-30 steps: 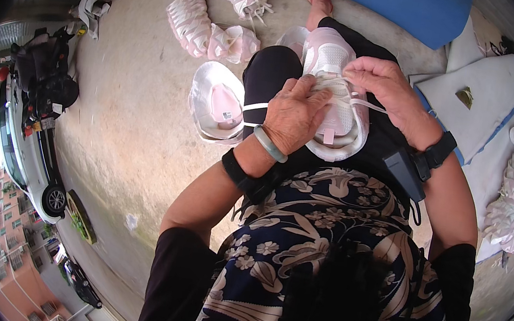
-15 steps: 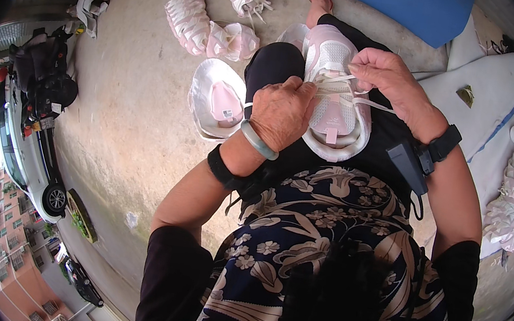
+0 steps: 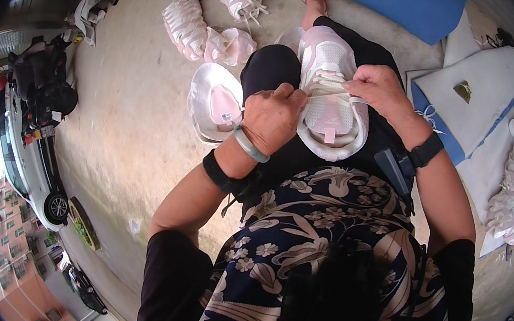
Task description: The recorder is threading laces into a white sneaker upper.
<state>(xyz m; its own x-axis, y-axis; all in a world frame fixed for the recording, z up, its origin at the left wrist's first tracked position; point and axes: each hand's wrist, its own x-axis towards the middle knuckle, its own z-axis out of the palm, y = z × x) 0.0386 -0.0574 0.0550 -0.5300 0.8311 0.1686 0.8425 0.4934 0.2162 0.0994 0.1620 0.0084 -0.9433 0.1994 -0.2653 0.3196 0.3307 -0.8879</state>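
Pinching white lace (image 3: 326, 94) in left hand (image 3: 273, 114) and right hand (image 3: 379, 93), with pink-and-white sneaker (image 3: 332, 113) between them on black-trousered lap (image 3: 295, 156), long axis toe-outward, about equally near each.

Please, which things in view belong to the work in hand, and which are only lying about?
Belonging to the work:
the white-and-pink shoe
its pale lace, held by the left hand and right hand
probably, by likeness, the single shoe farther left and the row of similar shoes

Only lying about, it seems:
the blue sheet
the grey cloth
the small greenish-brown scrap
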